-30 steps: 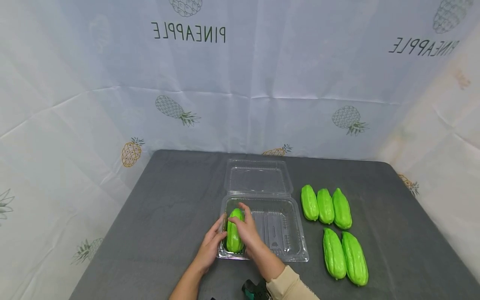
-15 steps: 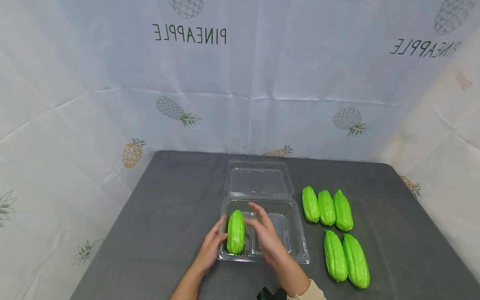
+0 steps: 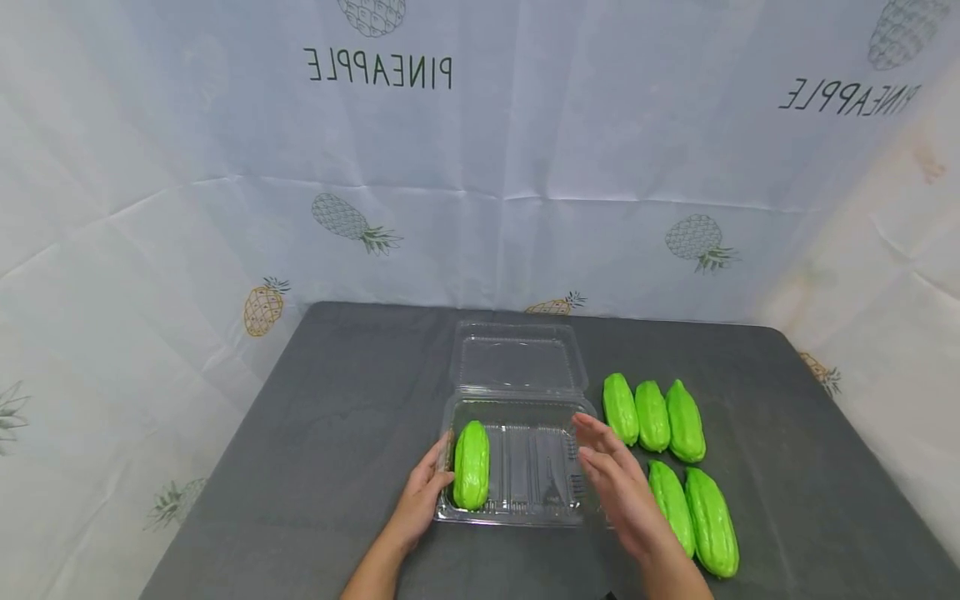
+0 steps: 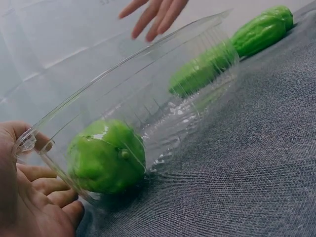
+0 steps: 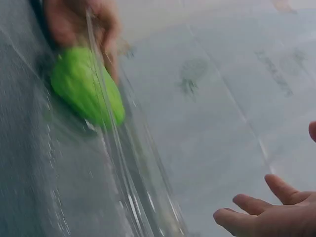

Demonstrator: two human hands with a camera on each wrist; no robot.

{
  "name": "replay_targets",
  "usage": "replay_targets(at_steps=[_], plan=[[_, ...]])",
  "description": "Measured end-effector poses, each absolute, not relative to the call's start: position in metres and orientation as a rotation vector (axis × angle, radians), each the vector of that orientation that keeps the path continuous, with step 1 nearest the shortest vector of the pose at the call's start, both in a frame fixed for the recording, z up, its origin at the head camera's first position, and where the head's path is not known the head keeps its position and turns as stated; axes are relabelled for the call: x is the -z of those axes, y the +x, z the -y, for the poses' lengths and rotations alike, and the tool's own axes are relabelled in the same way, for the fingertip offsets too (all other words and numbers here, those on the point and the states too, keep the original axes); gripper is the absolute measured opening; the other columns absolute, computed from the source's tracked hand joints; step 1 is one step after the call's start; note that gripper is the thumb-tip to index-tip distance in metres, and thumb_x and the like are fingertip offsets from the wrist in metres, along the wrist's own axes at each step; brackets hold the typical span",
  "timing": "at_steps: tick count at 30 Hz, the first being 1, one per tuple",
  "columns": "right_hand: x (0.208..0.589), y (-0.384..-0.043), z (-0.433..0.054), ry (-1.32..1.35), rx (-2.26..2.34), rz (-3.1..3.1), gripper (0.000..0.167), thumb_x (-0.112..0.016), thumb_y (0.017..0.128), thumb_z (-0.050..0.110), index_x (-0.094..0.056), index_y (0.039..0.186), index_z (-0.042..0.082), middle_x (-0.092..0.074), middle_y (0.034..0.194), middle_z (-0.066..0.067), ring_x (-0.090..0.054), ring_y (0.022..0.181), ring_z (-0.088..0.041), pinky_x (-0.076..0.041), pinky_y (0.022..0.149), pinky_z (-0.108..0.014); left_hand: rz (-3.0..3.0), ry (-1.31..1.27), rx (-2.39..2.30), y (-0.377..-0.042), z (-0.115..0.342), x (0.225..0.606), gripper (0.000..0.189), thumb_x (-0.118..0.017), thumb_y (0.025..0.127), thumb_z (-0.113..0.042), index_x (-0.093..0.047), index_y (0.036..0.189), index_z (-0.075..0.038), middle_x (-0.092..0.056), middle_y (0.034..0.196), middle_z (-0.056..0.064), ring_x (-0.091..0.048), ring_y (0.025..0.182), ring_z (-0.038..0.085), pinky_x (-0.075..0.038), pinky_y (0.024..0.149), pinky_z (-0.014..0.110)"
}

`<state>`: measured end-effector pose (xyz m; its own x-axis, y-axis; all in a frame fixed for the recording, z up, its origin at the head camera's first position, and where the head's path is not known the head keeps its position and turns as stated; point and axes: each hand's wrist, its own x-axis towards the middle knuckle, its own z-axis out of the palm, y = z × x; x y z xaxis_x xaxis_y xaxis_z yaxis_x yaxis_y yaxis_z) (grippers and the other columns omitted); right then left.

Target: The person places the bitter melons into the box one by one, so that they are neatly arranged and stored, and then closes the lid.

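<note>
A clear plastic clamshell box (image 3: 525, 518) lies with its lid folded back, its near side toward me. Inside, against the left wall, rests one bright green ridged gourd (image 3: 472, 465), its rounded end facing the left wrist camera (image 4: 106, 157). My left hand (image 3: 417, 497) holds the box's left edge, thumb at the rim and fingers along the outside wall. Fingers spread and holding nothing, my right hand (image 3: 624, 492) hovers by the box's right edge, hiding part of it. Just beyond that hand lie two more green gourds (image 3: 711, 522), one partly covered by it.
Three green gourds (image 3: 652, 417) lie side by side to the right of the box. The transparent lid (image 3: 517, 360) lies flat behind it. A grey table (image 3: 360, 392) bears everything, and a pineapple-print cloth (image 3: 480, 250) hangs along its back edge.
My right hand has let go of the gourd in the box and moved right, past the box's right edge. My left hand stays at the left edge.
</note>
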<state>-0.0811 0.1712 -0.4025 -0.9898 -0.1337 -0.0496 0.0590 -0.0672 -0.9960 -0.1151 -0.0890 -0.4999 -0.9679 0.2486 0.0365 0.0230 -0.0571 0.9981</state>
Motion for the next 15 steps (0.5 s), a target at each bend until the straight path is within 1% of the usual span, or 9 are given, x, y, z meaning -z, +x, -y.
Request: replay_targets(at_steps=[2, 3, 5, 7, 10, 12, 13, 14, 15], plan=[[0.404, -0.078, -0.183, -0.091, 2.226, -2.084, 0.05, -0.039, 0.099, 0.018, -0.022, 0.143, 0.002, -0.032, 0.142, 0.009, -0.029, 0.131, 0.006, -0.03, 0.101, -0.011, -2.035, 0.28, -2.156, -0.115, 0.09, 0.499, 0.06, -0.041, 0.087, 0.002, -0.024, 0.144, 0.006, -0.022, 0.151, 0.023, -0.016, 0.139, 0.036, -0.025, 0.097, 0.003], [0.404, -0.078, -0.187, -0.074, 2.224, -2.126, 0.049, -0.039, 0.099, 0.018, -0.023, 0.143, 0.001, -0.035, 0.138, 0.013, -0.033, 0.127, 0.009, -0.032, 0.095, -0.006, -2.029, 0.281, -2.16, -0.115, 0.09, 0.499, 0.06, -0.041, 0.087, 0.002, -0.024, 0.144, 0.006, -0.022, 0.152, 0.023, -0.015, 0.139, 0.036, -0.025, 0.097, 0.003], [0.406, -0.078, -0.197, -0.01, 2.222, -2.192, 0.049, -0.04, 0.1, 0.02, -0.025, 0.142, 0.0, -0.04, 0.132, 0.019, -0.037, 0.121, 0.012, -0.033, 0.091, -0.004, -2.021, 0.275, -2.166, -0.116, 0.09, 0.497, 0.059, -0.041, 0.088, 0.002, -0.023, 0.144, 0.006, -0.021, 0.152, 0.023, -0.015, 0.14, 0.035, -0.024, 0.097, 0.003], [0.409, -0.078, -0.205, 0.088, 2.197, -2.24, 0.049, -0.042, 0.099, 0.022, -0.027, 0.142, 0.002, -0.041, 0.129, 0.02, -0.037, 0.119, 0.013, -0.032, 0.09, -0.005, -2.01, 0.268, -2.178, -0.115, 0.089, 0.497, 0.059, -0.041, 0.088, 0.002, -0.023, 0.144, 0.006, -0.021, 0.152, 0.023, -0.015, 0.14, 0.034, -0.024, 0.097, 0.003], [0.412, -0.078, -0.217, 0.237, 2.151, -2.292, 0.051, -0.044, 0.099, 0.024, -0.028, 0.143, 0.004, -0.039, 0.132, 0.015, -0.035, 0.12, 0.011, -0.031, 0.088, -0.006, -1.998, 0.264, -2.196, -0.115, 0.089, 0.497, 0.059, -0.041, 0.088, 0.003, -0.023, 0.144, 0.006, -0.02, 0.152, 0.023, -0.014, 0.14, 0.035, -0.024, 0.097, 0.003], [0.415, -0.078, -0.225, 0.3, 2.103, -2.336, 0.053, -0.046, 0.098, 0.027, -0.028, 0.144, 0.006, -0.035, 0.139, 0.008, -0.032, 0.126, 0.007, -0.03, 0.088, -0.007, -1.987, 0.263, -2.202, -0.115, 0.089, 0.497, 0.06, -0.041, 0.088, 0.003, -0.022, 0.144, 0.006, -0.02, 0.152, 0.023, -0.014, 0.14, 0.035, -0.024, 0.097, 0.003], [0.417, -0.077, -0.228, 0.327, 2.068, -2.368, 0.054, -0.047, 0.097, 0.027, -0.029, 0.144, 0.008, -0.035, 0.141, 0.006, -0.03, 0.129, 0.005, -0.03, 0.087, -0.007, -1.982, 0.265, -2.205, -0.114, 0.089, 0.497, 0.059, -0.04, 0.088, 0.004, -0.022, 0.144, 0.007, -0.019, 0.152, 0.023, -0.014, 0.14, 0.035, -0.024, 0.097, 0.003], [0.419, -0.077, -0.232, 0.345, 2.042, -2.396, 0.055, -0.048, 0.097, 0.028, -0.029, 0.144, 0.008, -0.033, 0.144, 0.003, -0.027, 0.134, 0.001, -0.03, 0.092, -0.01, -1.979, 0.264, -2.207, -0.114, 0.089, 0.497, 0.059, -0.04, 0.088, 0.004, -0.022, 0.144, 0.007, -0.019, 0.152, 0.023, -0.014, 0.14, 0.035, -0.024, 0.097, 0.003], [0.424, -0.077, -0.237, 0.369, 2.018, -2.434, 0.056, -0.05, 0.096, 0.03, -0.031, 0.144, 0.009, -0.033, 0.146, 0.004, -0.026, 0.135, 0.0, -0.031, 0.092, -0.009, -1.976, 0.266, -2.208, -0.114, 0.089, 0.497, 0.059, -0.04, 0.088, 0.004, -0.022, 0.144, 0.007, -0.018, 0.152, 0.023, -0.013, 0.14, 0.035, -0.024, 0.097, 0.003]])
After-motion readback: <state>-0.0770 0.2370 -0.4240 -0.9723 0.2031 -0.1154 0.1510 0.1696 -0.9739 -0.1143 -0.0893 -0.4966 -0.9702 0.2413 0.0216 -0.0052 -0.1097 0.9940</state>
